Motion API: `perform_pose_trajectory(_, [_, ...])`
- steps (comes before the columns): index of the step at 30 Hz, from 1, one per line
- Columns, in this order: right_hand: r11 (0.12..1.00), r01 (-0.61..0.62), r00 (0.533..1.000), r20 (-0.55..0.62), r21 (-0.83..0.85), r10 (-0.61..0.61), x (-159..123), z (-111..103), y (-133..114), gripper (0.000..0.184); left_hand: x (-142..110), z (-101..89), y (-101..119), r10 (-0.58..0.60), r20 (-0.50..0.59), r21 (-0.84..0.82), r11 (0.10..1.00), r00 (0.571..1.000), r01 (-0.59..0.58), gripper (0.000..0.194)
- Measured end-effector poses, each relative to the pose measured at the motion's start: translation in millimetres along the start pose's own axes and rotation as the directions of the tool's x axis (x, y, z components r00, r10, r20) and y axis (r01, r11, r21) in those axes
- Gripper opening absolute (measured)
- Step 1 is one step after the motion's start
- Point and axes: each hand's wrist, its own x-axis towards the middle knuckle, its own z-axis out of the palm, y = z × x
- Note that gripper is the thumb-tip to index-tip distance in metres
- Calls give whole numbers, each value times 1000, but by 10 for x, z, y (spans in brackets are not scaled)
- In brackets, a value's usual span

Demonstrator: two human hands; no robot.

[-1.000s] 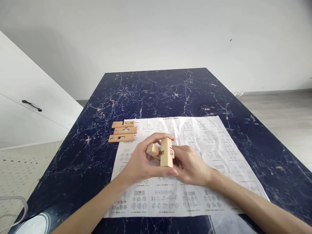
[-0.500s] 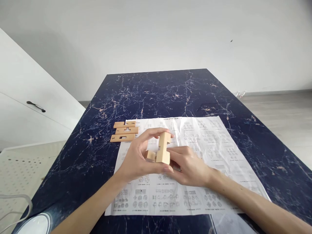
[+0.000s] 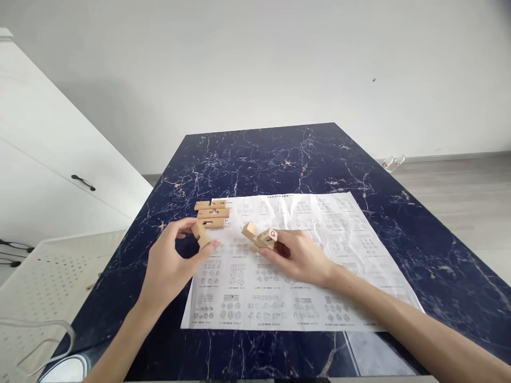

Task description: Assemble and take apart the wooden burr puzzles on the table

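Note:
My left hand (image 3: 171, 260) pinches a notched wooden puzzle piece (image 3: 200, 234) between thumb and fingers, just left of the printed sheet's edge. Over the sheet, my right hand (image 3: 301, 254) is closed on wooden puzzle pieces (image 3: 266, 239); a marked square end faces up, and a paler block end (image 3: 250, 230) sticks out to the left. Whether these are two pieces or one, I cannot tell. Flat wooden pieces (image 3: 214, 213) with cut-outs and numbers lie at the sheet's upper left corner, beyond my left hand.
A creased instruction sheet (image 3: 287, 314) with small printed diagrams covers the middle of the dark blue marbled table (image 3: 259, 165). At the left stand a white cabinet (image 3: 48, 138) and a perforated pale surface (image 3: 83, 260) with a cable (image 3: 66, 330). Clear bottles (image 3: 393, 163) lie on the floor at right.
My hands have moved apart. The left drew away leftward with one notched piece; the right keeps the others, now turned so a marked end shows. The view has shifted slightly.

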Motion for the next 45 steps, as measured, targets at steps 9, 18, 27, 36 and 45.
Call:
perform_pose_trajectory(9, [1000, 0, 1000, -23, -23, -1, 14, 18, 6, 43, -97, 166, -149, 150, -5, 463, 877, 989, -131, 85])
perform_pose_trajectory(18, [1000, 6, 1000, 6, -21, -6, 13, -21, -20, 43, 2, 285, -141, 278, -7, 511, 827, 961, -235, 72])
perform_pose_trajectory(27, [999, 7, 999, 32, 34, -8, 19, -52, -14, 47, -53, 196, 139, 394, 18, 153, 907, 919, -392, 46])
perform_pose_trajectory(36, [991, 14, 988, 151, 134, -34, 6, -91, -38, 40, 32, 253, 543, 402, 394, -307, 905, 827, -294, 37])
perform_pose_trajectory(45, [989, 19, 1000, 21, 145, -22, -3, -167, -39, 36, 157, 308, 553, 468, 425, -362, 873, 775, -328, 44])
